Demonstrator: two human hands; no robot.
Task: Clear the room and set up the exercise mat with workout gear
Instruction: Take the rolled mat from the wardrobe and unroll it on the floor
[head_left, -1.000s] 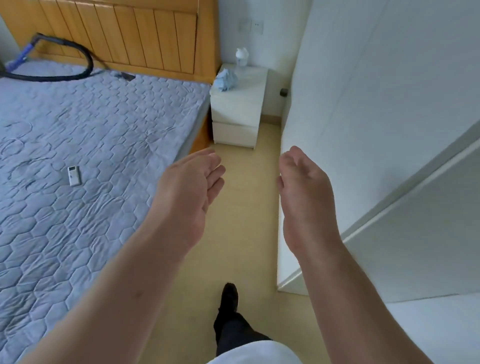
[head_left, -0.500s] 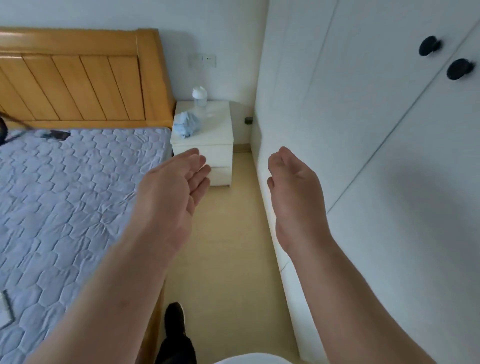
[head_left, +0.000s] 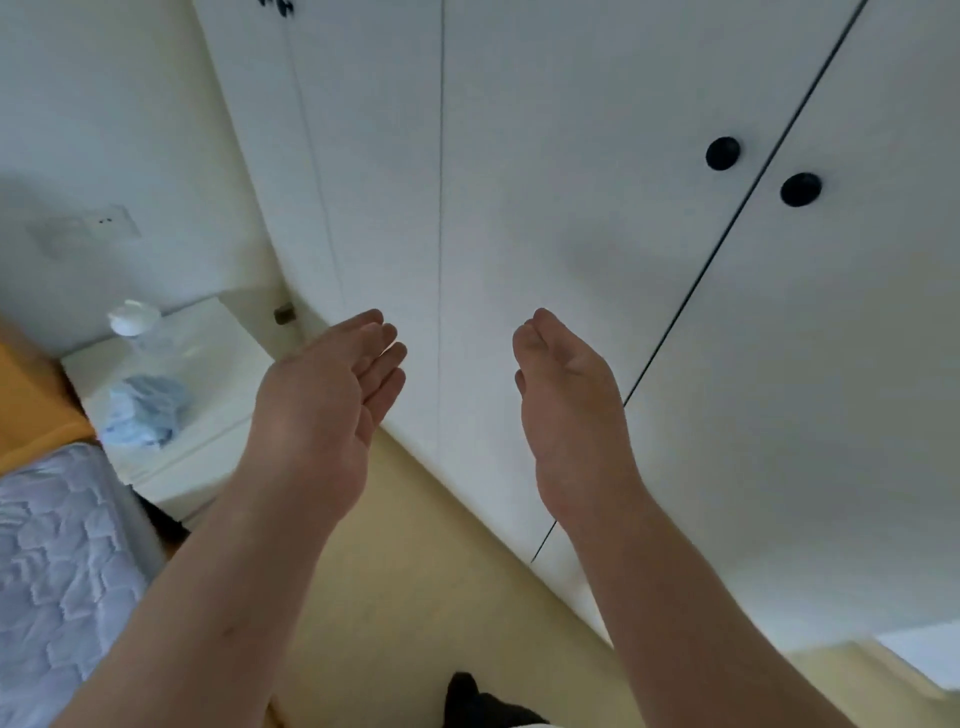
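Both my hands are held out in front of me, empty. My left hand (head_left: 324, 410) has relaxed, nearly straight fingers and hangs over the beige floor (head_left: 415, 597). My right hand (head_left: 569, 405) is likewise relaxed, in front of the white wardrobe doors (head_left: 571, 156). Neither hand touches anything. Two round black knobs (head_left: 723, 153) sit on the wardrobe doors above my right hand. No mat or workout gear is in view.
A white nightstand (head_left: 208, 447) stands at the left with a clear bottle (head_left: 137, 327) and a crumpled blue-white cloth (head_left: 145, 410) on it. The bed's quilted grey mattress (head_left: 57, 571) fills the lower left. My dark shoe (head_left: 467, 696) is on the floor.
My view has swung right and tilted, from the bed toward the wardrobe doors. Both hands stay empty in the same raised pose.
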